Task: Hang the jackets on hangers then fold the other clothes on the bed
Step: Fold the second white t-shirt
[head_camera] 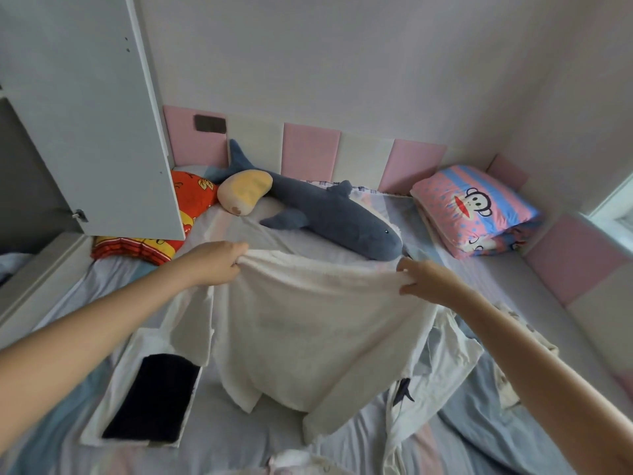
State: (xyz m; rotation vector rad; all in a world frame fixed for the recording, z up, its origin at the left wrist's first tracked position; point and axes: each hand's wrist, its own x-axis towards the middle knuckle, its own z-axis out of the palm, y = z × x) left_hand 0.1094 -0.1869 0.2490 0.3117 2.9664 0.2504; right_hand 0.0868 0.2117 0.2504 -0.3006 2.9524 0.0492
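A white fleecy garment [315,337] hangs spread out above the bed [534,293], held up by its top edge. My left hand [219,262] grips the left corner of that edge. My right hand [424,279] pinches the right corner. The cloth's lower part droops onto the sheet. On the bed at lower left lies a folded white piece with a black panel [150,399]. More white clothing with a small dark mark [421,395] lies under and to the right of the held garment.
An open white wardrobe door [92,114] juts over the bed's left side. A grey plush shark [329,210], a round cushion [245,195], an orange pillow [191,197] and a folded pink monkey quilt [476,207] lie near the padded pink wall.
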